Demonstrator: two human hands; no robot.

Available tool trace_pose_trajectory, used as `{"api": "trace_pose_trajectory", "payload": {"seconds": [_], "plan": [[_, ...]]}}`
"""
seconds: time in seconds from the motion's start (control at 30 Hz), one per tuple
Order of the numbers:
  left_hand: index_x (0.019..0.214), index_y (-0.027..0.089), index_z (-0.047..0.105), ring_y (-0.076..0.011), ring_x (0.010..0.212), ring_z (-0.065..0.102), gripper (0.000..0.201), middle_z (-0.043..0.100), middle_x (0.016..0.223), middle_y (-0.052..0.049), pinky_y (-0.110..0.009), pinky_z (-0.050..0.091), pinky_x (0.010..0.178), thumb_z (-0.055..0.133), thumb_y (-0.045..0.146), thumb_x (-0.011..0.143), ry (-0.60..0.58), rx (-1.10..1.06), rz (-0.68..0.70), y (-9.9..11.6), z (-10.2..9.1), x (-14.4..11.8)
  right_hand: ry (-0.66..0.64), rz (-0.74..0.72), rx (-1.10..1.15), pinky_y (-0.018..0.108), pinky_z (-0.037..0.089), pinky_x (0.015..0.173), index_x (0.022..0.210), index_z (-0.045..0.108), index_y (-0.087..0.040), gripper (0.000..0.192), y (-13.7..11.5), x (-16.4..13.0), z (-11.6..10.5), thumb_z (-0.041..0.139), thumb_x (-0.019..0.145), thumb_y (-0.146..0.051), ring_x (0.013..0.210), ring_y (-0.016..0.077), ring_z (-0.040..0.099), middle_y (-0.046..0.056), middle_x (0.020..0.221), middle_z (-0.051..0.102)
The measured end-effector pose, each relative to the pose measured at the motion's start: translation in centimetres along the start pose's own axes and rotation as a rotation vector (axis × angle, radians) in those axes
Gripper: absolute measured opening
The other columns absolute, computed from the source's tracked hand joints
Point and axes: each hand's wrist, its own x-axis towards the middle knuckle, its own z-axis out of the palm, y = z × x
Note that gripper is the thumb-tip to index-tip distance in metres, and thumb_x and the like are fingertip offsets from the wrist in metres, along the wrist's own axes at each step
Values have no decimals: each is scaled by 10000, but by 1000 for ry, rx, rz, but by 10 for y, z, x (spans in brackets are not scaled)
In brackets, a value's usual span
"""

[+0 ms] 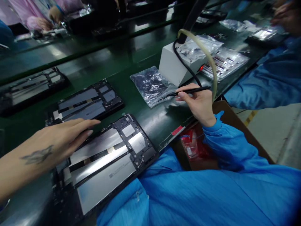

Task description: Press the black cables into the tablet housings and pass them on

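Item 1 – opened tablet chassis: lies flat at near edge of green bench, back cover off, silver battery cells and dark frame exposed, one corner overhanging toward blue smock

Item 2 – left hand: flat, fingers spread and extended, palm pressing on upper-left part of chassis; grasps nothing, just steadies it

Item 3 – right hand: fingers pinched tight on black tweezers, pen-style; tip points left, at or just over edge of clear parts bag. Whether tip holds a part: cannot tell, too small

Item 4 – white box unit w/ red lamp, black cable and yellowish hose arching over right wrist

Item 5 – two more opened chassis further back-left, apart from the near one

Item 6 – trays of small parts right of box; brown carton w/ red packets below bench edge; other workers' sleeves at far right and far left

Handling note (judgement): keep left palm on frame, not battery cells; keep light, even tweezer pressure so a small part doesn't flick away; approach bag low and shallow; mind hose and cable near wrist; slide chassis fully onto bench, since overhang could tip
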Motion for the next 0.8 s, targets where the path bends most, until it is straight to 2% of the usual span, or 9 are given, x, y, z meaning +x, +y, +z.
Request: {"api": "trace_pose_trajectory", "payload": {"seconds": [0.1,0.17,0.3,0.37,0.43,0.5,0.57,0.67,0.8], "plan": [[1351,246,618,-239,961,753,444,731,1230,-66,-317,590,678,302,233,1039,22,186,293,29,-32,41,26,-28,28,275,658,665,945,784,-261,104,-19,-13,-19,768,920,-361,716,149,733,6,888,727],[1276,205,636,-217,944,740,435,725,1194,-85,-295,573,703,321,109,993,54,220,533,65,-48,83,46,-142,-61,287,646,668,955,783,-268,75,-34,-28,-41,733,947,-324,712,156,734,6,862,742],[1132,143,660,-220,917,722,298,716,1063,-109,-297,553,776,451,42,946,57,229,875,169,-51,173,103,-452,-389,344,639,770,1023,785,-269,121,-50,-75,-101,759,911,-231,847,199,758,20,926,790],[1167,126,654,-216,989,718,270,714,1121,-125,-305,558,860,450,82,994,24,34,990,231,-40,210,261,-471,-479,367,633,817,982,804,-276,162,-44,-99,-130,834,830,-230,874,221,765,26,930,796],[1367,108,561,-201,1227,655,367,668,1338,-148,-313,513,1054,445,83,1020,2,-346,989,291,-26,238,604,-408,-489,386,618,860,882,810,-267,140,-29,-117,-155,879,781,-335,859,232,758,33,866,779],[1568,84,336,-176,1431,524,550,483,1581,-198,-279,457,1154,448,95,1030,-192,-740,861,344,-14,256,876,-310,-390,399,620,831,929,788,-260,199,-11,-126,-173,801,859,-446,828,221,741,41,889,750],[1623,64,203,-143,1507,438,576,357,1661,-208,-245,442,1165,352,117,1069,-349,-947,777,383,-8,263,967,-187,-232,406,634,790,1033,745,-291,233,6,-127,-187,665,959,-497,833,216,733,40,911,718],[1634,94,170,-104,1527,397,546,308,1686,-173,-245,445,1162,232,119,1092,-416,-1043,755,409,-8,260,923,31,-37,450,634,877,980,725,-357,289,26,-123,-202,613,952,-623,978,259,728,49,862,713],[1636,61,118,-114,1541,379,588,233,1709,-189,-251,389,1231,281,123,1074,-454,-1150,735,385,-14,244,858,182,62,528,560,1022,914,726,-418,420,49,-116,-208,592,849,-811,1198,313,642,52,866,740]]}}
